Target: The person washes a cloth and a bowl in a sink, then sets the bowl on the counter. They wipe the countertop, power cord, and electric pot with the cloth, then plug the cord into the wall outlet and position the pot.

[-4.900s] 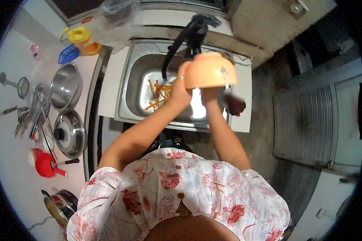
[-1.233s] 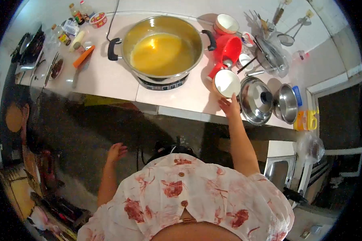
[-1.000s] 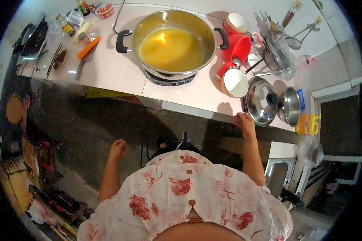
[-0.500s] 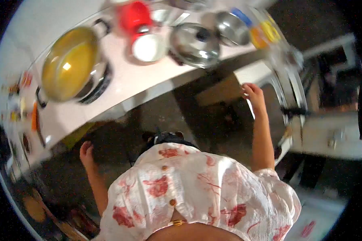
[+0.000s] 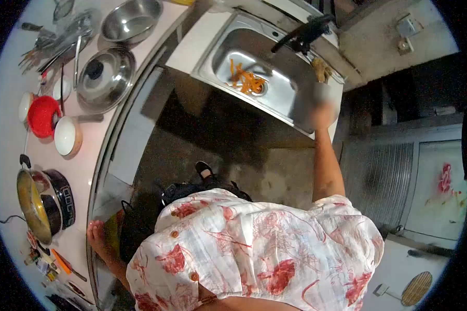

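Note:
My right hand (image 5: 323, 116) reaches to the right end of the steel sink (image 5: 290, 103). A grey blur covers its fingers, so I cannot make out whether they hold anything. Orange peelings (image 5: 249, 82) lie around the sink drain. The black faucet (image 5: 306, 36) rises behind the basin, and a brown scrubber-like bundle (image 5: 320, 70) rests on the rim just beyond my hand. Down at the left, my left hand (image 5: 99, 239) hangs beside the counter edge, fingers loosely apart and holding nothing visible.
On the left counter (image 5: 85, 173) stand a steel bowl (image 5: 132, 20), a domed lid (image 5: 106, 80), a red strainer-like bowl (image 5: 42, 116), a white bowl (image 5: 67, 136) and a pot of yellow liquid (image 5: 33, 202) on a cooker. An orange-handled knife (image 5: 62, 262) lies near the front.
My view has swung right, from the counter to the sink. My right hand has come from over the floor gap to the sink's right end. My left hand now shows beside the counter edge.

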Motion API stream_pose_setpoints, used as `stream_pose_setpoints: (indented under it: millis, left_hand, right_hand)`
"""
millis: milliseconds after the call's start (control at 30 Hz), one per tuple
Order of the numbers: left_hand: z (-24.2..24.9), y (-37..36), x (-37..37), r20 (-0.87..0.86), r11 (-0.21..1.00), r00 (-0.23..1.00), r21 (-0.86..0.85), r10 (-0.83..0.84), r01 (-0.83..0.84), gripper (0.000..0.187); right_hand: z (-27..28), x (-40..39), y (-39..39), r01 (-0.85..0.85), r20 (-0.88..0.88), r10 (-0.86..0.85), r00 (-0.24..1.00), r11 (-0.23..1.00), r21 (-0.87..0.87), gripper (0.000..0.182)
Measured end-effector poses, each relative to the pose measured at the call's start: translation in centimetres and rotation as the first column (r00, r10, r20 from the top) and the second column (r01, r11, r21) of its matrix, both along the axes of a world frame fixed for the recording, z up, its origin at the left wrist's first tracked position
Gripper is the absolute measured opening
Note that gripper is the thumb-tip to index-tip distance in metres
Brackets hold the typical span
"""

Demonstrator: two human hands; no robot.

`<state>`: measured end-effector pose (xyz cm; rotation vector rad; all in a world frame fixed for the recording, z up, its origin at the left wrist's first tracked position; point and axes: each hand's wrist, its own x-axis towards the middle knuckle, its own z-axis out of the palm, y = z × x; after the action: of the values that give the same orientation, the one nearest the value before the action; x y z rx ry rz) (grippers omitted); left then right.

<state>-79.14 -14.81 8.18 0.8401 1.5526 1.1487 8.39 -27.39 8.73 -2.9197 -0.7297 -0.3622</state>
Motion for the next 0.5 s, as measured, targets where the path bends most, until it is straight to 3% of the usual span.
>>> stream_pose_setpoints:
  millis: [133,200,233,267,300,333,367,400,433,467,500]
  left_hand:
    - [3.1,-1.2,4.4,-0.020,0.999,0.999,0.030,-0.040,0.041,0.032]
    - [4.1,-1.5,5.9,-0.075,0.997,0.997,0.080,0.002,0.004,0.032]
    - [3.6,-1.7,5.5,-0.051,0.997,0.997,0.038,-0.063,0.065,0.031]
    - [4.2,-2.3,4.9,-0.030,0.994,0.994,0.001,-0.108,0.108,0.030]
    - [6.3,-3.2,7.3,-0.468,0.935,0.846,0.105,-0.255,0.340,0.029]
    - [8.4,-4.1,9.7,-0.829,0.856,0.538,0.162,-0.152,0.492,0.028]
    - [9.7,-4.1,10.6,-0.631,0.951,0.755,0.087,-0.177,0.296,0.028]
    - [11.0,-4.1,11.6,-0.394,0.998,0.917,-0.008,-0.061,0.063,0.029]
    - [12.8,-3.7,13.6,-0.276,1.000,0.961,-0.014,0.021,-0.025,0.027]
    - [15.2,-3.1,15.8,-0.134,0.999,0.990,-0.025,0.036,-0.039,0.027]
    - [14.2,-3.1,15.6,-0.298,0.999,0.954,0.035,-0.017,0.028,0.026]
  right_hand:
    - [-7.7,10.1,-6.5,-0.069,-0.156,0.089,0.984,0.989,0.131,0.055]
    - [-3.3,6.4,-4.4,0.056,-0.264,-0.040,0.964,0.997,0.050,0.055]
    - [-2.2,6.3,-4.2,-0.002,-0.277,0.005,0.961,1.000,0.012,0.058]
    - [-3.8,7.0,-5.0,-0.058,-0.146,0.066,0.987,0.996,0.062,0.053]
    - [-2.9,6.2,-4.9,-0.022,-0.311,0.141,0.940,0.934,0.357,0.036]
    - [0.6,3.0,-3.2,-0.026,-0.276,0.234,0.932,0.804,0.594,0.035]
    - [-0.3,3.3,-2.8,0.036,-0.295,0.220,0.930,0.743,0.668,0.038]
    - [-1.1,2.9,-1.9,0.078,-0.370,0.341,0.864,0.636,0.768,0.042]
    - [-1.9,2.5,-0.9,0.152,-0.424,0.455,0.783,0.522,0.839,0.046]
    - [-0.7,-0.5,1.3,0.232,-0.521,0.450,0.726,0.552,0.801,0.049]
    - [0.6,-4.0,3.5,0.297,-0.607,0.442,0.660,0.589,0.752,0.051]
